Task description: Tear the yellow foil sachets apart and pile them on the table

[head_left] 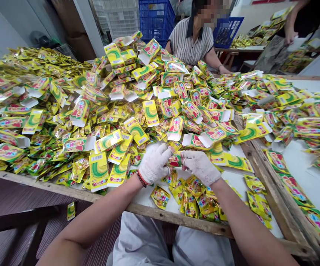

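Note:
Both my hands wear white knit gloves and meet over the table's near edge. My left hand point(155, 163) and my right hand point(199, 166) are closed together on one small yellow-green carton with a red picture point(174, 160). Under and in front of them lies a loose heap of small foil sachets point(189, 195). Behind them rises a big pile of flat and half-folded yellow cartons point(138, 99) mixed with more sachets.
The white tabletop has a wooden rim point(160, 212) and a wooden strip point(255, 157) dividing it from a second table on the right. A person in a striped shirt point(190, 40) sits across. Blue crates point(156, 16) stand behind. Another person's arm point(291, 26) is at top right.

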A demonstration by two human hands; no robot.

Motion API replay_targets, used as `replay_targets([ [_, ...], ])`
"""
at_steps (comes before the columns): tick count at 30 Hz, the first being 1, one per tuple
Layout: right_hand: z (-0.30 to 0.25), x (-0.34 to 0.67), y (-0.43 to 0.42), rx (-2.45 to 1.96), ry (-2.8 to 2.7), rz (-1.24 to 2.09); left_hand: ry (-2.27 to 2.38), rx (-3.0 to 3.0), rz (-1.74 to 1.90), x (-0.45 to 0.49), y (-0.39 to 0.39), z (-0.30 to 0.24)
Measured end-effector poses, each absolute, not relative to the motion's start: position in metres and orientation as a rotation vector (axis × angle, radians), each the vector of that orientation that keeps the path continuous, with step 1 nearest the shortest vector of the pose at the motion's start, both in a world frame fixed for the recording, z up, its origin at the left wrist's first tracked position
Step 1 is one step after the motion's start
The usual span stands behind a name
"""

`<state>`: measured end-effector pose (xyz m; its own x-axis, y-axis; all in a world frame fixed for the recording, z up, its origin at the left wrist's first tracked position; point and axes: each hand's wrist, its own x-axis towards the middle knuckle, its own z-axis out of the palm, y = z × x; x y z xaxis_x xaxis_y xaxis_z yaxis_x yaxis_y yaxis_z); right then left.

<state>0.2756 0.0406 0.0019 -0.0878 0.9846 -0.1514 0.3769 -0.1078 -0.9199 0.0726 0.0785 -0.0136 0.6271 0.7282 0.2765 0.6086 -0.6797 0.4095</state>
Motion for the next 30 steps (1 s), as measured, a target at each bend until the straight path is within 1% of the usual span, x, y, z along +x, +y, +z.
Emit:
replay_targets([
  [2,0.006,0.275,0.037,-1.494,-1.398,1.351,1.103,2.589,0.638,0.073,0.078,-0.013],
  [4,0.009,0.274,0.033,-1.495,-1.334,1.431,1.128,2.580,0.671,0.073,0.077,-0.013],
  [8,0.010,0.268,0.029,-1.451,-1.543,1.560,1.052,2.614,0.669,0.074,0.075,-0.011],
  [10,0.008,0.264,0.030,-1.439,-1.561,1.553,0.965,2.539,0.742,0.073,0.075,-0.008],
  [12,0.004,0.262,0.033,-1.451,-1.454,1.509,0.963,2.292,0.910,0.071,0.077,-0.003],
  [14,0.001,0.262,0.036,-1.451,-1.344,1.423,1.012,1.928,0.982,0.071,0.081,0.000],
  [17,0.000,0.264,0.041,-1.532,-1.384,1.192,0.982,1.500,0.824,0.072,0.087,0.001],
  [19,0.001,0.264,0.043,-1.642,-1.531,0.922,0.966,1.397,0.759,0.073,0.089,-0.001],
  [21,0.000,0.263,0.044,-1.676,-1.663,0.641,0.981,1.415,0.768,0.073,0.090,-0.004],
  [22,-0.001,0.263,0.045,-1.662,-1.694,0.563,0.993,1.472,0.771,0.072,0.089,-0.004],
  [23,-0.002,0.264,0.045,-1.639,-1.703,0.541,1.017,1.555,0.765,0.069,0.087,-0.003],
  [26,0.001,0.277,0.049,-1.592,-1.622,0.628,1.230,1.873,0.681,0.055,0.078,0.004],
  [28,0.008,0.297,0.053,-1.556,-1.459,0.598,1.376,2.115,0.503,0.042,0.069,0.010],
  [30,0.018,0.319,0.055,-1.457,-1.226,0.532,1.390,2.365,0.261,0.030,0.061,0.014],
])
